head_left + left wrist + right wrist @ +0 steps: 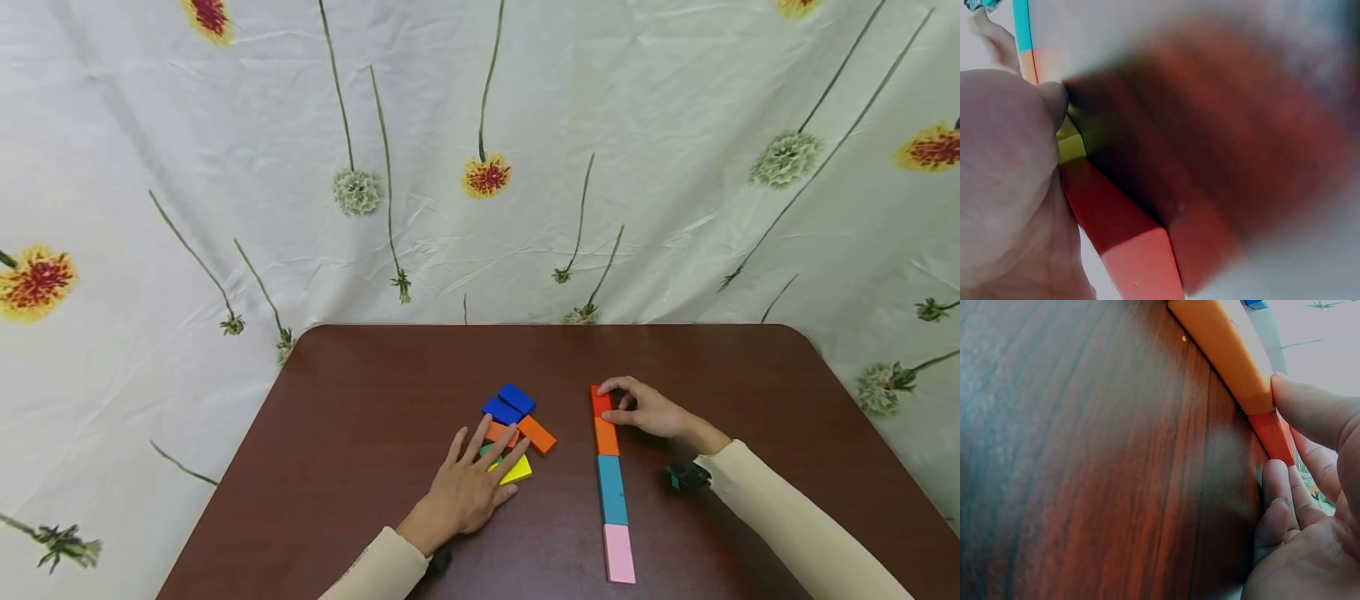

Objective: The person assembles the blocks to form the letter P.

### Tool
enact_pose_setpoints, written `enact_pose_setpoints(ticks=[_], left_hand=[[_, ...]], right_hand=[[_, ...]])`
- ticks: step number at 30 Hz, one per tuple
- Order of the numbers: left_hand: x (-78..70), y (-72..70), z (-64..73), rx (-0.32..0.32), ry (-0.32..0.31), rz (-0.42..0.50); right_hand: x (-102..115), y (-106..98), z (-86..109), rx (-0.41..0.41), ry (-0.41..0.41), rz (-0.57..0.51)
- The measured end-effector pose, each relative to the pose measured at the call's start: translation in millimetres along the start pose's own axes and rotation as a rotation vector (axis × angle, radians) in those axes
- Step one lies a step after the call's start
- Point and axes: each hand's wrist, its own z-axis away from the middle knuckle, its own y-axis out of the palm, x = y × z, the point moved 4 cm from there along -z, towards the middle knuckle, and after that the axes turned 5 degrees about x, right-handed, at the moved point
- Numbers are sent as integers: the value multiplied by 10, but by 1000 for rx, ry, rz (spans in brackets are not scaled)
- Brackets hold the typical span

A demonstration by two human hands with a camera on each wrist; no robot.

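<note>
Red block [601, 405], in the head view, sits in the right hand's [651, 411] pinch; below that hand an orange block [607, 439], teal block [612, 492] and pink block [619, 554] line up. The left hand [465, 490] spreads loosely over a pile [519, 472]. From the left wrist, I see a coral block [1144, 269] beside the palm. From the right wrist, thumb and fingertips hug the red one.
</note>
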Motion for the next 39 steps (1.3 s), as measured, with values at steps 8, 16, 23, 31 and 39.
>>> enact_pose_setpoints(ticks=[8, 16, 23, 31, 39], left_hand=[[157, -105, 32, -32, 60, 247], [464, -228, 299, -52, 166, 601], [626, -178, 445, 25, 248, 776], [640, -85, 480, 114, 290, 867], [616, -52, 474, 81, 318, 904]], right_hand=[[-8, 0, 1, 6, -5, -13], [-12, -7, -8, 5, 8, -12], [-16, 0, -11, 5, 13, -12], [-12, 10, -11, 4, 3, -13], [-11, 10, -2, -1, -2, -9]])
